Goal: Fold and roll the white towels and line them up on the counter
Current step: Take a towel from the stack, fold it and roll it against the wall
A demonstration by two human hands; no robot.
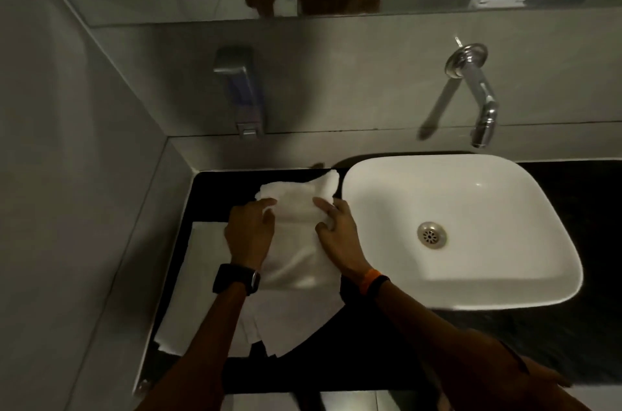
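While the left hand [249, 228] and right hand [336, 228] each grip a side of the towel [296, 252] on the counter [215, 188], just left of the sink [505, 292], its drain [432, 234] shows. Flat towels [202, 292] lie beneath, partly hidden by the left arm [215, 336].

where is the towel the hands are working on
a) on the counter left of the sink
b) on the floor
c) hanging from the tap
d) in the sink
a: the left hand and right hand are on the towel, which lies on the black counter just left of the sink.
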